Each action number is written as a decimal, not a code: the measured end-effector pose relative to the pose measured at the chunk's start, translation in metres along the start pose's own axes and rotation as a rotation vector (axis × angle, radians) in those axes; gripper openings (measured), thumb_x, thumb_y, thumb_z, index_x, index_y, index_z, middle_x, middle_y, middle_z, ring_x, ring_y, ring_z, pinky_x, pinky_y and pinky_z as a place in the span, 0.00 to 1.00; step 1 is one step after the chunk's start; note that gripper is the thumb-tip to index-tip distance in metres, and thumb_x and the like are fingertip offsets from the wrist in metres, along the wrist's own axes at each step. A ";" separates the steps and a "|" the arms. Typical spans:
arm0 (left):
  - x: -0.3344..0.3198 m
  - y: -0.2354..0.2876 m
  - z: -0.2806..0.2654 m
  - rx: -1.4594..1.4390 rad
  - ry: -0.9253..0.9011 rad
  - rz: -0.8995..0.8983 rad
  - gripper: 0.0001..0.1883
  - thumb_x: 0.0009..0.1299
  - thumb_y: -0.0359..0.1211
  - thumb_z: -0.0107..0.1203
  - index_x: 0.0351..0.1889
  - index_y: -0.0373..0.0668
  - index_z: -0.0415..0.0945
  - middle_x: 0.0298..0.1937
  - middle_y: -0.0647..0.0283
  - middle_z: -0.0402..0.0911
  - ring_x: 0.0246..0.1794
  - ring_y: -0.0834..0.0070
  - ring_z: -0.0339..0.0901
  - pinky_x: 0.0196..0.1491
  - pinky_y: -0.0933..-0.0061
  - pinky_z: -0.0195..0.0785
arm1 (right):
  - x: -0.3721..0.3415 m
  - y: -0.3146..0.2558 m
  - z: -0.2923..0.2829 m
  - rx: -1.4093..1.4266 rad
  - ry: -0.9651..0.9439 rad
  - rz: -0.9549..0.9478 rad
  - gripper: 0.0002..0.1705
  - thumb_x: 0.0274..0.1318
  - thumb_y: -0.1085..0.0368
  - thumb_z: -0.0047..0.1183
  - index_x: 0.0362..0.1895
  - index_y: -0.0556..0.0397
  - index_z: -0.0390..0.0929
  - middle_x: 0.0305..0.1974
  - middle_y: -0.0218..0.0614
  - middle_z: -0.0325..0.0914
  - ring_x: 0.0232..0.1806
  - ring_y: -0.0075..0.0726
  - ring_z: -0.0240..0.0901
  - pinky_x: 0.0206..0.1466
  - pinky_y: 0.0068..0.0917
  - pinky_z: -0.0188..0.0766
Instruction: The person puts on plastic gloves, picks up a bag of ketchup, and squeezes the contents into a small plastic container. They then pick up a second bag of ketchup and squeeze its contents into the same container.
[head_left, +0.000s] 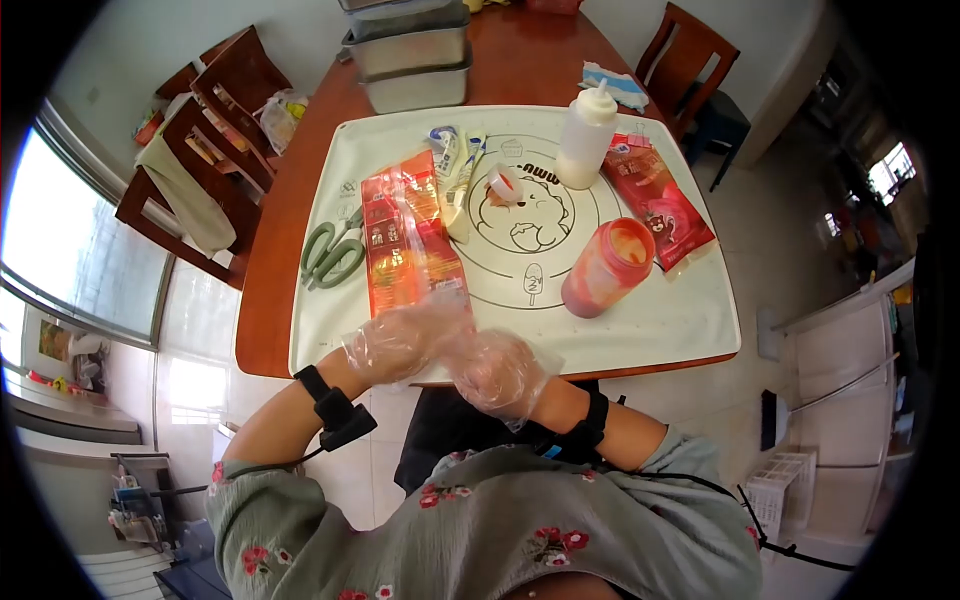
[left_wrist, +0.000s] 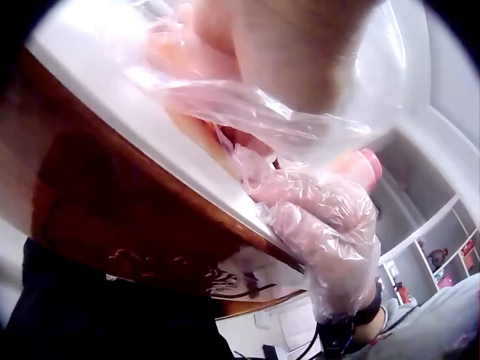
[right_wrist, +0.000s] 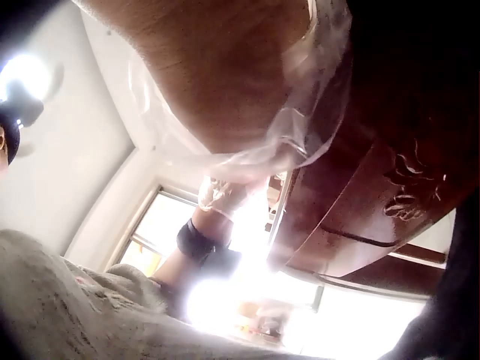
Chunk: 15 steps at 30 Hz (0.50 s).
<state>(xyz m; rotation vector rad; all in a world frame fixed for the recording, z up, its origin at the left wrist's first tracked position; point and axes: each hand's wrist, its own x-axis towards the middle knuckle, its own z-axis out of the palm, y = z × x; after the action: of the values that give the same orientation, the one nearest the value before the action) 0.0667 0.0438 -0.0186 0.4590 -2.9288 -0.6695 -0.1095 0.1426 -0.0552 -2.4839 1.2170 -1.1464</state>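
Both hands wear thin clear plastic gloves and meet at the front edge of a white printed mat (head_left: 520,335). The left hand (head_left: 395,340) reaches across to the right one, its fingers blurred and partly covered by loose film. Bent fingers of the right hand (left_wrist: 322,225) pinch the loose plastic glove (left_wrist: 262,112) of the left hand. Just beyond the left hand lies an orange-red printed packet (head_left: 410,230). An uncapped pink bottle (head_left: 605,275) with red contents stands to the right of the hands.
Green-handled scissors (head_left: 335,255) lie left of the packet. Behind are pale slim packets (head_left: 458,185), a small round cap (head_left: 503,184), a white squeeze bottle (head_left: 585,140) and a red pouch (head_left: 660,200). Metal containers (head_left: 415,80) are stacked at the back of the wooden table (head_left: 520,60).
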 end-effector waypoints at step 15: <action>0.029 -0.029 -0.001 0.223 0.266 0.205 0.14 0.65 0.29 0.46 0.49 0.39 0.70 0.45 0.50 0.76 0.48 0.53 0.75 0.50 0.61 0.70 | -0.002 -0.003 0.000 -0.031 0.012 0.009 0.13 0.39 0.73 0.53 0.35 0.53 0.76 0.26 0.39 0.75 0.27 0.46 0.74 0.30 0.37 0.72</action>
<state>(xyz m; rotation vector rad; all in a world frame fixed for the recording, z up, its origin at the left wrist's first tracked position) 0.0474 0.0094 -0.0298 0.2386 -2.7536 -0.2362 -0.1082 0.1461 -0.0548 -2.4949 1.2579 -1.1506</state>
